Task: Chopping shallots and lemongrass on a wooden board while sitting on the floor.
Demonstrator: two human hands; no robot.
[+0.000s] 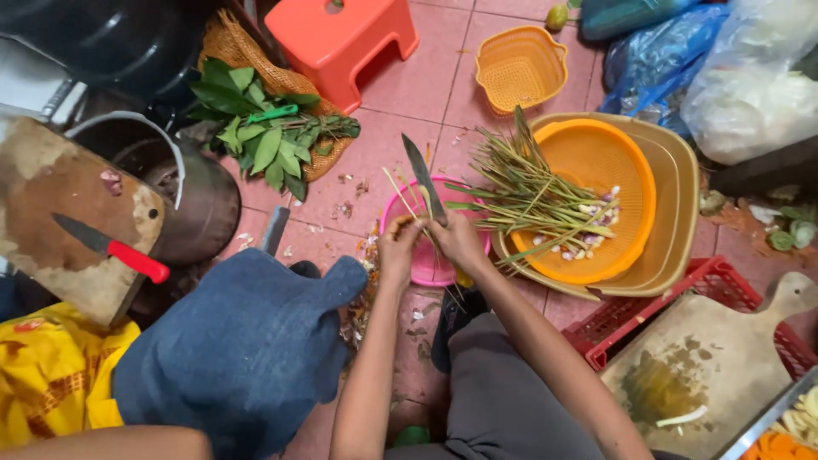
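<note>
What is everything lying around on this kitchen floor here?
Knife: one, dark blade, held over the pink bowl.
Pink bowl: one, on the tiles under the hands.
Lemongrass stalks: a bunch, green, across the orange colander.
Orange colander: one, inside the tan basin.
Tan basin: one, right of centre.
Small basket: one, orange, top.
Stool: one, orange, top.
Leaves: a bunch, green, on a woven tray.
Red-handled knife: one, on the round block at left.
Cutting board: one, wooden, on a red crate.
Left hand: holds a stalk.
Right hand: grips the knife.
</note>
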